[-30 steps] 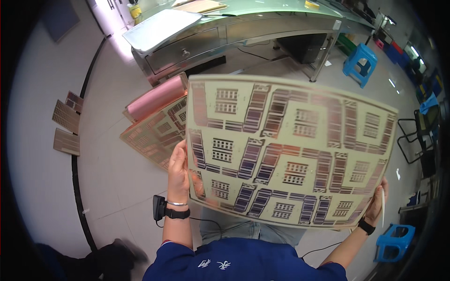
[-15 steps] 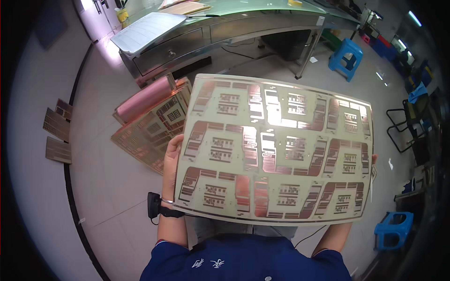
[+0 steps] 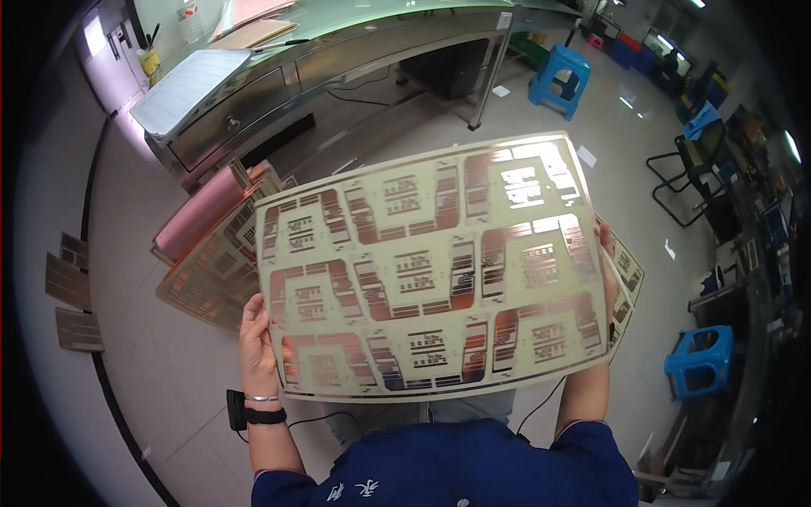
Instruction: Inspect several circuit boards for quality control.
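Observation:
A large pale-green circuit board panel [image 3: 456,314] with repeated copper patterns is held up in front of my body, its right side higher than its left. My left hand [image 3: 256,334] grips its left edge, with fingers bent and partly behind it. At the right edge my right hand [image 3: 606,253] closes on the panel, mostly hidden behind it. Past the left edge, a leaning stack of similar copper-patterned panels [image 3: 207,275] stands on the floor beside a pink roll-shaped piece [image 3: 200,211]. More panels [image 3: 627,275] show behind my right hand.
A glass-topped metal desk [image 3: 372,42] with drawers stands ahead, papers [image 3: 190,89] on its left end. Blue plastic stools [image 3: 561,80] stand far right and near right. A dark chair [image 3: 701,160] is at the right. Small boards [image 3: 72,283] lean by the left wall.
My view has turned right, so the desk and stools sit further left. The held panel has tilted, its right side rising, and its visible pattern layout differs. More of the panels at the right shows.

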